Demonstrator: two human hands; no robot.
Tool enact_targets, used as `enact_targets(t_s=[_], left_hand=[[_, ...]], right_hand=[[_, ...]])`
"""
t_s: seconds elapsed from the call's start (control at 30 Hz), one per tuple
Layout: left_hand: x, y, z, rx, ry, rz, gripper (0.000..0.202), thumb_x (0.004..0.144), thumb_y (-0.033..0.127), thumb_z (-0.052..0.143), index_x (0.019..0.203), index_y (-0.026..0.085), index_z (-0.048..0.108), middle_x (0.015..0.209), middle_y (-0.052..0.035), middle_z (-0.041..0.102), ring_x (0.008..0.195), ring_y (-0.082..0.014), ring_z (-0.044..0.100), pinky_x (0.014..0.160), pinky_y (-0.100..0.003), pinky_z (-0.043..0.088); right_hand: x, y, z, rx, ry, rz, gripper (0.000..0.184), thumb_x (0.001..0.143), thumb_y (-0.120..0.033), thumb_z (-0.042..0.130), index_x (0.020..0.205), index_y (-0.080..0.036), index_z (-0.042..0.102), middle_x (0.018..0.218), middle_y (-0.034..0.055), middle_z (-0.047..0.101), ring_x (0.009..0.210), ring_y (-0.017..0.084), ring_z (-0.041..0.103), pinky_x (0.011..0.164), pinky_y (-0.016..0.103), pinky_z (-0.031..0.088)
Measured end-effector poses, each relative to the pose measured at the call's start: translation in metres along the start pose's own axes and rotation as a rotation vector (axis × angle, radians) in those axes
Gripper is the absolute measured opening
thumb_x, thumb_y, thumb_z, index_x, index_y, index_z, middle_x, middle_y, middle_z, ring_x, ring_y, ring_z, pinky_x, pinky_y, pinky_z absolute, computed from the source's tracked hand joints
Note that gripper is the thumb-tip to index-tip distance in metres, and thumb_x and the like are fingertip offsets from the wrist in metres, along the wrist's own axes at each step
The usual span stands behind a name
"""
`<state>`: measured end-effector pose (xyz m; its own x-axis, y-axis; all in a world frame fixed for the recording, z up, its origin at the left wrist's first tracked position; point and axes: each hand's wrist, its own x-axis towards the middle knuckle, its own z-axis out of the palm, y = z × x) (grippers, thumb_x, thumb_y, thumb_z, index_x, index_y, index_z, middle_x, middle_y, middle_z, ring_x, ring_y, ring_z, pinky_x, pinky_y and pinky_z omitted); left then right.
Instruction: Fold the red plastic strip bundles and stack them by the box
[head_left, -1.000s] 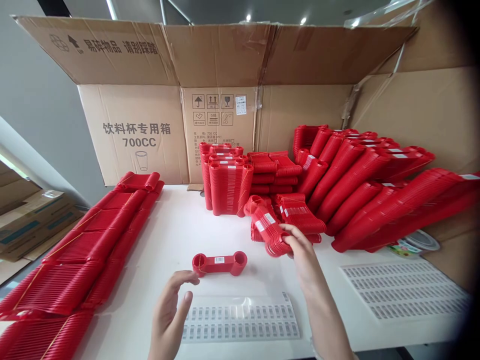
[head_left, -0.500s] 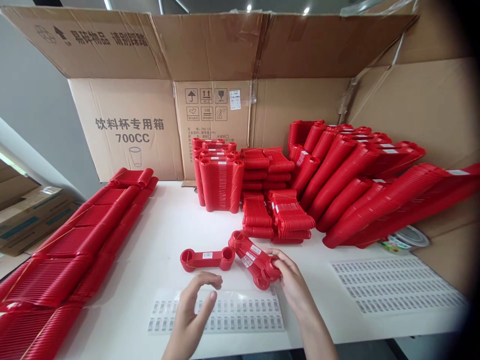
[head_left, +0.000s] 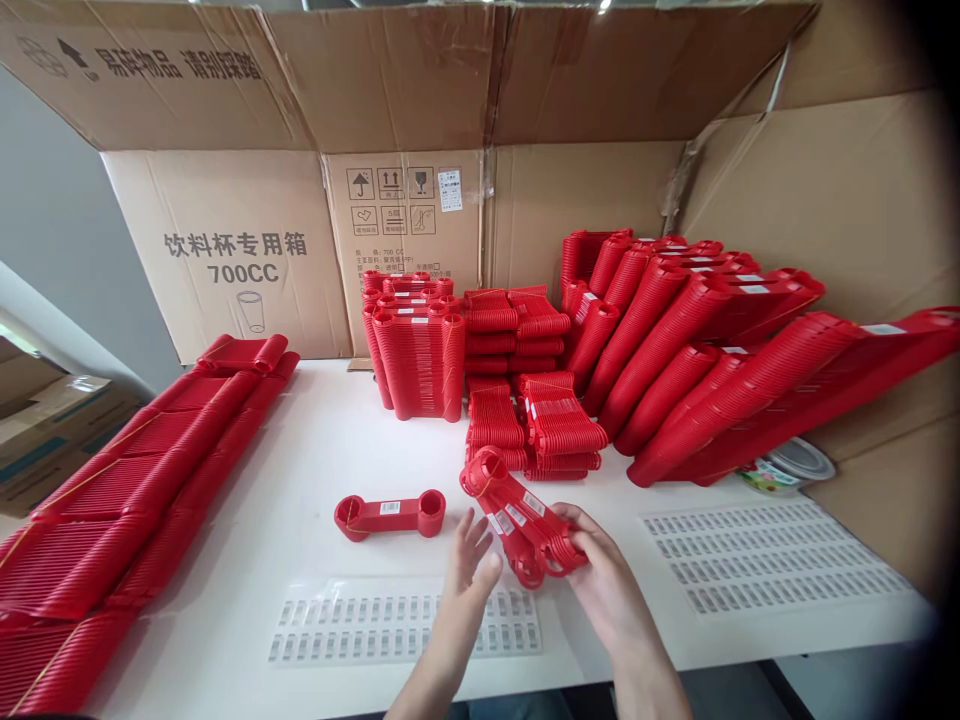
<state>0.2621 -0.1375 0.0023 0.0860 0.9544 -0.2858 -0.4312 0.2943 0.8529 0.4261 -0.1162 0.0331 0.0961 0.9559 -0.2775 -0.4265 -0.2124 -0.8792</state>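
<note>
Right hand (head_left: 600, 585) grips a short nested stack of red plastic holders (head_left: 521, 520) at its near end, fingers closed round it, the stack angled up toward 11 o'clock above the counter (head_left: 315, 470); left hand (head_left: 469, 575) hangs at the stack's 9 o'clock side, fingers spread and loose, holding nothing, tips just beside it. Judged light, stiff and smooth, the stack is likely to fan or slide apart unless pinched across both round ends. A single labelled holder (head_left: 390, 515) lies flat at 9 o'clock, a label sheet (head_left: 352, 630) nearer at 7 o'clock.
</note>
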Motion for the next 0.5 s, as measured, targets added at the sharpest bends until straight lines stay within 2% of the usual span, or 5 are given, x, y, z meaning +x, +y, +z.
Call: enact_targets(t_s=[0.13, 0.2, 0.3, 0.4, 0.5], left_hand=[[0.01, 0.011, 0.028, -0.263, -0.068, 0.011, 0.09, 0.069, 0.063, 0.075, 0.142, 0.025, 0.039, 0.134, -0.016, 0.057, 0.123, -0.0328, 0.056, 0.099, -0.045, 0.049], [0.007, 0.019, 0.034, -0.297, -0.09, 0.032, 0.083, 0.07, 0.058, 0.077, 0.138, 0.022, 0.045, 0.122, -0.0142, 0.065, 0.114, -0.0306, 0.062, 0.096, -0.042, 0.05], [0.001, 0.031, 0.035, -0.308, -0.086, 0.013, 0.066, 0.077, 0.05, 0.073, 0.132, 0.018, 0.053, 0.11, -0.0117, 0.07, 0.104, -0.0271, 0.066, 0.093, -0.037, 0.051], [-0.002, 0.04, 0.029, -0.301, 0.013, -0.044, 0.057, 0.08, 0.043, 0.071, 0.128, 0.016, 0.056, 0.107, -0.011, 0.072, 0.102, -0.026, 0.068, 0.09, -0.035, 0.052], [-0.002, 0.042, 0.021, -0.306, 0.091, -0.045, 0.056, 0.078, 0.041, 0.073, 0.126, 0.016, 0.056, 0.111, -0.0116, 0.071, 0.102, -0.0268, 0.068, 0.087, -0.035, 0.054]], right_hand=[[-0.024, 0.011, 0.018, -0.424, 0.054, -0.38, 0.018, 0.084, -0.032, 0.056, 0.089, -0.02, 0.069, 0.097, 0.0074, 0.056, 0.085, 0.019, 0.059, 0.065, 0.025, 0.052], [-0.036, 0.021, 0.031, -0.648, 0.066, -0.611, 0.022, 0.09, -0.025, 0.049, 0.096, -0.021, 0.069, 0.096, 0.0065, 0.05, 0.08, 0.016, 0.059, 0.063, 0.024, 0.052], [-0.05, 0.032, 0.044, -0.922, -0.009, -0.897, 0.027, 0.089, -0.017, 0.048, 0.11, -0.022, 0.064, 0.097, 0.0063, 0.047, 0.075, 0.015, 0.058, 0.065, 0.026, 0.054], [-0.055, 0.032, 0.044, -1.071, -0.104, -0.979, 0.036, 0.088, -0.02, 0.054, 0.124, -0.021, 0.056, 0.114, 0.0119, 0.048, 0.099, 0.022, 0.06, 0.077, 0.032, 0.056], [-0.05, 0.024, 0.039, -1.105, -0.049, -0.965, 0.039, 0.091, -0.027, 0.054, 0.131, -0.023, 0.052, 0.13, 0.0138, 0.045, 0.115, 0.027, 0.054, 0.088, 0.039, 0.054]])
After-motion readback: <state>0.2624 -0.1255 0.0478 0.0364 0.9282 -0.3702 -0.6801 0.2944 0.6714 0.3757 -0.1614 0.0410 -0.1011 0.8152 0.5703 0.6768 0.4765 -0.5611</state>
